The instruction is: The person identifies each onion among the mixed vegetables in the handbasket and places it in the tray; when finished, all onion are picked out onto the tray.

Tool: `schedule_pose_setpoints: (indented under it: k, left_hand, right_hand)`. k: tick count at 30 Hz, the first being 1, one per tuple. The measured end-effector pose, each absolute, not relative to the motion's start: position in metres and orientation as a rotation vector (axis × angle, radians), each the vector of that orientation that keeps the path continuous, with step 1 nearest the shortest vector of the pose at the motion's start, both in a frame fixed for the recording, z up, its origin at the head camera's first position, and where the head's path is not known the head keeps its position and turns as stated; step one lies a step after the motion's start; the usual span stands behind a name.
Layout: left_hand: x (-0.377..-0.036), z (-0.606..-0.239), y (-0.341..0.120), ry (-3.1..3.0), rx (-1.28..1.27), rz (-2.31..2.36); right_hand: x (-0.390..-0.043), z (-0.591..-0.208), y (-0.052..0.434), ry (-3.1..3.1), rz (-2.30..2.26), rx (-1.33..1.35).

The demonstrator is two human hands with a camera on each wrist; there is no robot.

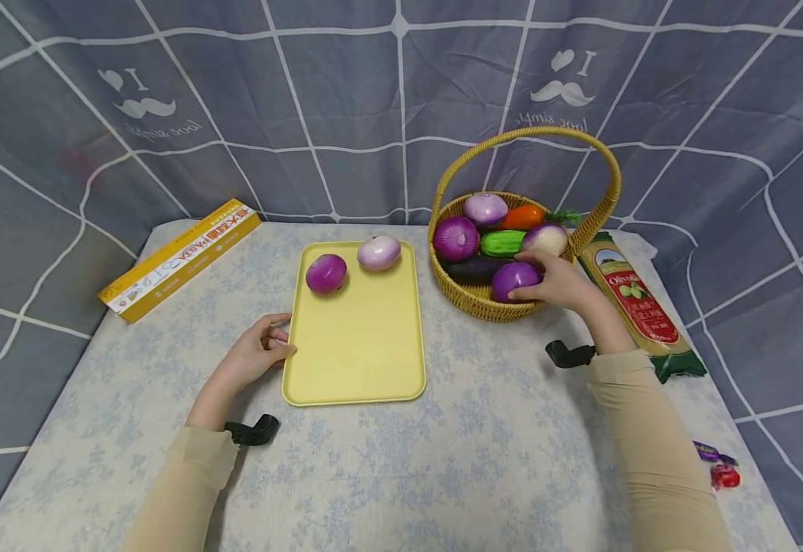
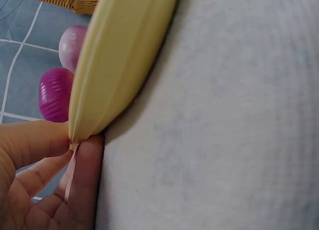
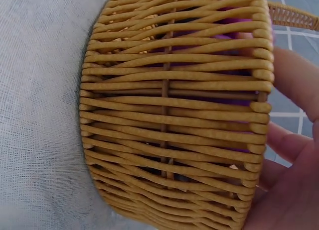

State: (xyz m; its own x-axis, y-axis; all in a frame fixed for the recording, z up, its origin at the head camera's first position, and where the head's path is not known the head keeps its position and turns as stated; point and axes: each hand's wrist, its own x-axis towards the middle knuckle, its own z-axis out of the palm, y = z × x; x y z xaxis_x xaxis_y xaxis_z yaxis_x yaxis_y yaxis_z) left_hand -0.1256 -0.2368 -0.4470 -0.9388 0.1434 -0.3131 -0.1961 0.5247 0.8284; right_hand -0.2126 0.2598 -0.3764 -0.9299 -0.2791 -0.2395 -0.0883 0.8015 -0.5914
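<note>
A yellow tray (image 1: 356, 353) lies mid-table with a purple onion (image 1: 326, 273) and a pale onion (image 1: 378, 252) at its far end. My left hand (image 1: 277, 345) pinches the tray's left edge; in the left wrist view the fingers (image 2: 84, 175) meet at the tray's rim (image 2: 119, 56). To the right stands a wicker basket (image 1: 473, 303) holding more onions, a cucumber (image 1: 502, 243), a carrot (image 1: 522, 217) and an eggplant. My right hand (image 1: 532, 282) reaches over its near rim and grips a purple onion (image 1: 512, 277) inside. The right wrist view shows the basket wall (image 3: 174, 115) and my fingers (image 3: 294, 80).
A yellow pasta box (image 1: 181, 257) lies at the far left of the table. A spaghetti packet (image 1: 639, 303) lies right of the basket. Wrapped sweets (image 1: 719, 468) sit near the right edge. A grey checked curtain hangs behind the table.
</note>
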Motion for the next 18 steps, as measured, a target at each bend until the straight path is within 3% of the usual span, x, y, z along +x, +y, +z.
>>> schedule_pose_setpoints:
  k: [11, 18]
  left_hand:
    - [-0.126, -0.445, -0.238, 2.425, -0.009, 1.395]
    - [-0.125, -0.447, -0.238, 2.437, -0.012, 1.39]
  right_hand:
    - [-0.193, -0.366, 0.245, 2.676, -1.236, -0.13]
    - [-0.182, -0.363, 0.213, 2.588, -1.452, -0.227]
